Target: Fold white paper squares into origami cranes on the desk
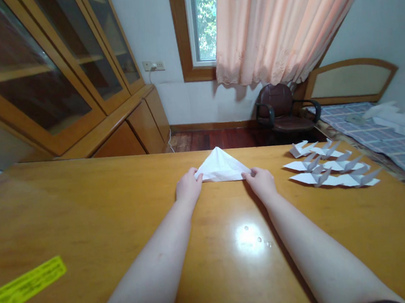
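- Glossy wooden table (pixel 120 198)
- Paper cranes (pixel 336 165), clustered near the far right corner
- Folded white paper (pixel 221 166) at the far edge's middle
- Yellow printed strip (pixel 27 288) toward the left edge

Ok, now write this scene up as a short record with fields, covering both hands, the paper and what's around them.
Left hand: pinching the left corner of a white folded paper triangle
Right hand: at the triangle's right corner, thumb on top
Paper position: peak pointing away from the person, long edge nearest
Surface: glossy yellow-brown wooden table
Right side of table: white folded paper birds, grouped in three rows
Left side of table: bright yellow strip with dark, unreadable marks
Beyond table: dark maroon armchair, pink patterned curtain
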{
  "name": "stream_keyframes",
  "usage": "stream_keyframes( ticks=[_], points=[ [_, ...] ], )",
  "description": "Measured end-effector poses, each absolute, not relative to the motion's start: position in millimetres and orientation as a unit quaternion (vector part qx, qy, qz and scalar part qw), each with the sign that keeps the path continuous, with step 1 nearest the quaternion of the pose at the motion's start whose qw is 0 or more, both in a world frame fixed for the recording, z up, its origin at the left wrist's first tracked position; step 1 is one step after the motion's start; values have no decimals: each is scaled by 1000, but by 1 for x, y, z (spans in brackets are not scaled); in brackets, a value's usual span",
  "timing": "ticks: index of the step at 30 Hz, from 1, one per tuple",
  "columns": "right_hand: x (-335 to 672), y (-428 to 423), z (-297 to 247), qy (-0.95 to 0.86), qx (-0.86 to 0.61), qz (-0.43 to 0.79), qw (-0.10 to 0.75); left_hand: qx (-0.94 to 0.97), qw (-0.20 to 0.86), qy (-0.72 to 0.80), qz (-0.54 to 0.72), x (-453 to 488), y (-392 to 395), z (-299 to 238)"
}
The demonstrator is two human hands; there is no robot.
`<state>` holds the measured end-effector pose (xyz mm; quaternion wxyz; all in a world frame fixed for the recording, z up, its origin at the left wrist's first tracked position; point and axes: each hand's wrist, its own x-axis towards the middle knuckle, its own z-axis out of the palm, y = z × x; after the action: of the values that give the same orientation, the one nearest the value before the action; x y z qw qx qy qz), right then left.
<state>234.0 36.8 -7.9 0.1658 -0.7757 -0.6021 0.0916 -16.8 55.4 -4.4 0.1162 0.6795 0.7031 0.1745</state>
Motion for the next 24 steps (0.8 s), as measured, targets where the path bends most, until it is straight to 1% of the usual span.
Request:
stream_keyframes(
  ticks=[3, 5, 6, 9, 11, 13, 20, 24],
  points=[
    [234, 37, -9, -594, -784, 87, 155, 678, 54, 706, 198, -11, 52, -3],
    [234, 37, -9, -595, -783, 90, 156, 704, 7, 682, 198, -4, 47, -4],
    [234, 37, -9, -595, -783, 92, 154, 732, 2, 656, 184, 1, 44, -5],
    [233, 37, -9, -591, -787, 94, 149, 842, 49, 525, 111, 13, 36, -13],
    [232, 37, -9, -589, -789, 95, 146, 864, 93, 491, 60, 16, 33, -18],
    [232, 36, -9, -588, -790, 95, 144, 857, 112, 501, 40, 16, 32, -22],
    [231, 37, -9, -583, -795, 102, 134, 810, 118, 574, 29, 9, 35, -23],
    [230, 36, -11, -576, -804, 56, 137, 804, 120, 582, 10, 10, 34, -22]
  ],
)
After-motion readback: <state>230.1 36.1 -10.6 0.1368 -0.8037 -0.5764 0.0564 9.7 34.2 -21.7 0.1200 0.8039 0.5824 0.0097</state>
